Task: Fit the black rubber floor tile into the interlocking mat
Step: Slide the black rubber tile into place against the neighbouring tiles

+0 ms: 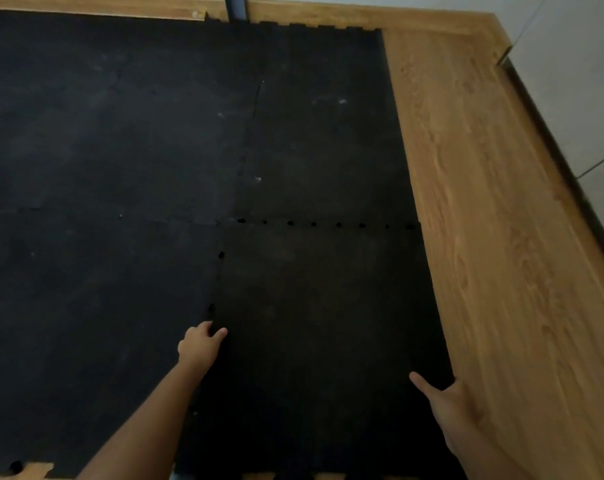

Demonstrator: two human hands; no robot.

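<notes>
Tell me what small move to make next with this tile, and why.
Probably press down along the far seam with the left hand. Dark gaps still show between the tabs there and up the left seam, so the tile does not look fully seated. The right hand holds its right edge.

Setting: indoor room, likely a home or small exercise space. Evidence: warm-toned wood-grain plank floor (494, 237); pale plain walls (570, 81) meeting in a corner at upper right, dark strip along their base; large black interlocking rubber mat (103, 150) with jigsaw-tooth edges covering most of the floor; dark upright post (236, 8) at far wall.
</notes>
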